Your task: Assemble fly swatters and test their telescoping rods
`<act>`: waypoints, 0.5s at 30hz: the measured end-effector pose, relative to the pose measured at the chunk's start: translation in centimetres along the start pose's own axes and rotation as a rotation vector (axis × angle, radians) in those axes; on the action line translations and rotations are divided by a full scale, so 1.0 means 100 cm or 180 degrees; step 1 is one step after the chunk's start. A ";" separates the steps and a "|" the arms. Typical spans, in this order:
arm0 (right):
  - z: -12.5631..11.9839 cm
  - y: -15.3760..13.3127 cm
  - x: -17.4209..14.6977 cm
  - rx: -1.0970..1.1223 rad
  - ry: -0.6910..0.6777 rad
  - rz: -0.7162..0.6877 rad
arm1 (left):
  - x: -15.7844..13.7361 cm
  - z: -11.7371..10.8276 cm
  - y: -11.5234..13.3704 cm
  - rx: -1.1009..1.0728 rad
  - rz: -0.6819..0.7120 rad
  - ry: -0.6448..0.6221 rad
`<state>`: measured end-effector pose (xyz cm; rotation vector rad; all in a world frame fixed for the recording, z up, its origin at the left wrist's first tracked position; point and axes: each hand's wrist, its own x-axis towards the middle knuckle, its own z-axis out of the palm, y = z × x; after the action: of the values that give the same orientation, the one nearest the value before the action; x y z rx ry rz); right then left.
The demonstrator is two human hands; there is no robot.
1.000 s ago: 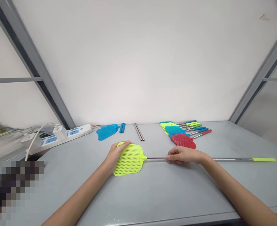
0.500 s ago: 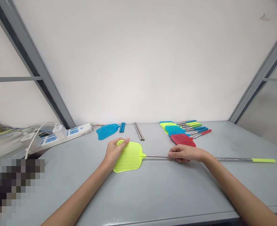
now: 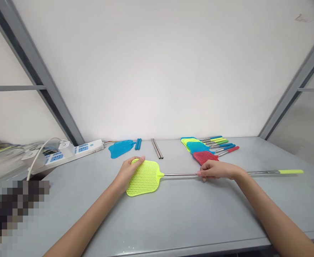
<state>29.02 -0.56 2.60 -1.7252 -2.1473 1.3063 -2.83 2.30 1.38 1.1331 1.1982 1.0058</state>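
A yellow-green fly swatter (image 3: 146,178) with a long metal telescopic rod lies crosswise in front of me, its yellow-green handle end pointing right. My left hand (image 3: 130,173) grips the left edge of the perforated head, thumb on top. Around the middle of the rod, my right hand (image 3: 212,169) is closed with thumb and fingers pinched on the metal. Part of the rod is hidden behind that hand and wrist. Just beyond the right hand lies a red fly swatter (image 3: 205,157).
Blue and yellow swatters (image 3: 196,146) with short rods overlap at the back right. Toward the back left are blue swatter heads (image 3: 121,149), blue grips (image 3: 138,144) and metal tubes (image 3: 157,149). A power strip (image 3: 79,150) with plugs and a white cable occupies the left edge.
My right hand has shifted slightly right and up along the rod. The handle end has swung up and moved left, so the swatter looks a little shorter. My left hand keeps its hold.
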 end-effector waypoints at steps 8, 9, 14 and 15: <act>-0.001 -0.005 0.001 0.0175 0.0360 -0.0170 | 0.002 -0.008 0.002 -0.0034 -0.0496 -0.0301; -0.001 -0.004 0.002 0.0212 0.0377 -0.0210 | 0.003 -0.009 0.002 -0.0010 -0.0517 -0.0287; 0.000 -0.002 0.005 0.0349 0.0538 -0.0304 | 0.007 -0.013 0.003 0.0281 -0.0197 0.0078; 0.000 -0.002 0.005 0.0345 0.0569 -0.0302 | 0.007 -0.013 0.004 0.0337 -0.0149 0.0140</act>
<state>28.76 -0.16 2.53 -1.6112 -1.9955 1.1732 -4.09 3.20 1.59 1.1651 1.3203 0.9451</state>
